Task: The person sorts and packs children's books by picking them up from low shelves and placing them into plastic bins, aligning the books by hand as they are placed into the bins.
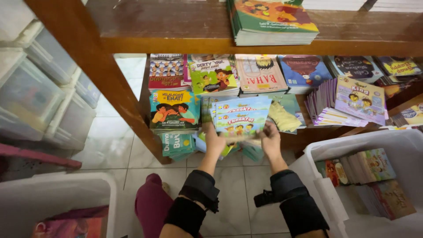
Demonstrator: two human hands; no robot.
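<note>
Both hands are clamped on one fanned stack of thin blue picture books (pixel 240 118) at the centre of the frame: the left hand (pixel 214 142) grips the stack's lower left corner and the right hand (pixel 270 140) its lower right, fingers closed around the bottom edges, with the stack resting on or just over the front lip of the lower wooden shelf (pixel 330 128). To handle it well, I judge the fan should be squared first, pressing both sides inward so the loose covers line up, and the stack kept level so the slippery thin books do not slide out. Room is tight: a teal-covered book (pixel 174 109) lies just to the left, a yellow cloth-like item (pixel 283 118) touches or nearly touches the right side, and more book piles sit behind toward the upper frame. The upper shelf board (pixel 176 42) overhangs, so lifting straight up looks limited; pulling toward the bottom of the frame, over the tiled floor (pixel 233 185), seems the freest path. A white plastic bin (pixel 352 141) holding upright books stands at lower right, another white bin (pixel 66 183) at lower left, and the wooden shelf post (pixel 105 79) slants down at left.
</note>
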